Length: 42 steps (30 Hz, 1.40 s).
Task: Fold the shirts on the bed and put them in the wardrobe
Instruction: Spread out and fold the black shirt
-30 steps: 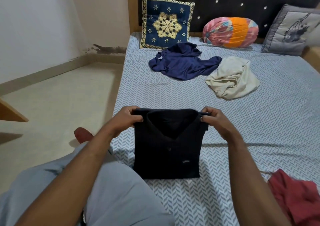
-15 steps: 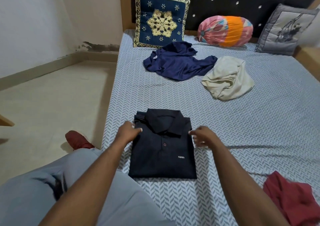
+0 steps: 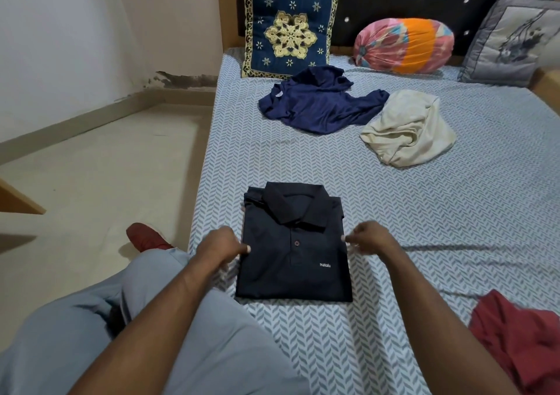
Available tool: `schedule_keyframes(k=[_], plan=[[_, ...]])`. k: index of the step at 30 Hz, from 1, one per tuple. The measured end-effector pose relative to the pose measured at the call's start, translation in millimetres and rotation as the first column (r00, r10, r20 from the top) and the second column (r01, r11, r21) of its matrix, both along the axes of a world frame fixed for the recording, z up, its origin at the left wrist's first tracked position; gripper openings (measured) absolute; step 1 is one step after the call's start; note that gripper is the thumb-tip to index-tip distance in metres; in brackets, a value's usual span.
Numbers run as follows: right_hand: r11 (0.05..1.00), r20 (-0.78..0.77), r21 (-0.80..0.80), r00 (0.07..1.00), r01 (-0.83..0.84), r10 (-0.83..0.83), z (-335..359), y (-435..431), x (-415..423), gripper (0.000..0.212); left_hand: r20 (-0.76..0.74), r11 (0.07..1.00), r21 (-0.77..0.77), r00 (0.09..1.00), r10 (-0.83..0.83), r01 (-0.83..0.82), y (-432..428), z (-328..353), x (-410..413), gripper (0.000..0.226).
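A folded black polo shirt (image 3: 292, 266) lies flat on the bed (image 3: 439, 219), collar up and facing away from me. My left hand (image 3: 221, 244) pinches its left edge, thumb on top of the fabric. At the right edge my right hand (image 3: 371, 240) pinches the shirt with curled fingertips. Farther up the bed lie a crumpled navy shirt (image 3: 318, 107) and a crumpled cream shirt (image 3: 409, 128). A bunched red shirt (image 3: 521, 340) sits at the near right.
Against the dark headboard lean a blue patterned cushion (image 3: 288, 28), a pink-orange bolster (image 3: 406, 46) and a grey cushion (image 3: 509, 40). The bed's left edge drops to the pale floor (image 3: 100, 167). My knee in grey trousers (image 3: 145, 334) is at the near left.
The shirt was held up by its shoulders, then laid flat on the bed. Both hands have since slid down its sides to the middle of the edges.
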State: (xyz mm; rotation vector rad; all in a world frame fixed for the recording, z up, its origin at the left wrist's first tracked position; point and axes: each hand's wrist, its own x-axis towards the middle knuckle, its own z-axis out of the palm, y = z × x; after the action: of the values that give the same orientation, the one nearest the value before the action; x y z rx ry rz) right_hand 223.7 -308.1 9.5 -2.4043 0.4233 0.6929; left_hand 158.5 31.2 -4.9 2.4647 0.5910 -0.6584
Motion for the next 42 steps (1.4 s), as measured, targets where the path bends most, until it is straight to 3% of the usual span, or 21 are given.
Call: schedule_keyframes(k=[4, 10, 13, 20, 23, 28, 34, 39, 42], plan=[[0.983, 0.233, 0.114, 0.958, 0.141, -0.165, -17, 7, 39, 0.011, 0.214, 0.984, -0.124, 0.965, 0.153, -0.128, 4, 8, 42, 0.014], [0.975, 0.237, 0.087, 0.946, 0.206, -0.221, -27, 27, 63, 0.013, 0.254, 0.941, -0.245, 0.921, 0.296, -0.235, -4, 6, 82, 0.021], [0.969, 0.238, 0.074, 0.940, 0.234, -0.245, -37, 30, 68, 0.012, 0.267, 0.919, -0.308, 0.905, 0.332, -0.247, -4, -1, 92, 0.014], [0.970, 0.403, 0.101, 0.882, 0.223, -0.245, -43, 28, 67, 0.012, 0.387, 0.894, -0.399, 0.847, 0.365, -0.203, -4, -15, 112, 0.005], [0.962, 0.455, 0.133, 0.848, 0.237, -0.272, -42, 32, 69, 0.010, 0.414, 0.889, -0.421, 0.833, 0.366, -0.181, -8, -13, 120, 0.014], [0.943, 0.381, 0.163, 0.863, 0.290, -0.331, -48, 38, 76, 0.011, 0.348, 0.868, -0.394, 0.824, 0.447, -0.303, -6, -20, 125, 0.019], [0.921, 0.304, 0.176, 0.871, 0.347, -0.386, -51, 33, 84, 0.021, 0.351, 0.912, -0.295, 0.856, 0.380, -0.284, -11, -23, 128, 0.004], [0.913, 0.224, 0.211, 0.891, 0.350, -0.394, -61, 20, 73, 0.034, 0.431, 0.943, -0.289, 0.858, 0.280, -0.163, -12, -26, 104, 0.035], [0.940, 0.258, 0.175, 0.908, 0.293, -0.331, -58, 25, 61, 0.021, 0.410, 0.938, -0.274, 0.857, 0.313, -0.212, -14, -30, 92, 0.018]])
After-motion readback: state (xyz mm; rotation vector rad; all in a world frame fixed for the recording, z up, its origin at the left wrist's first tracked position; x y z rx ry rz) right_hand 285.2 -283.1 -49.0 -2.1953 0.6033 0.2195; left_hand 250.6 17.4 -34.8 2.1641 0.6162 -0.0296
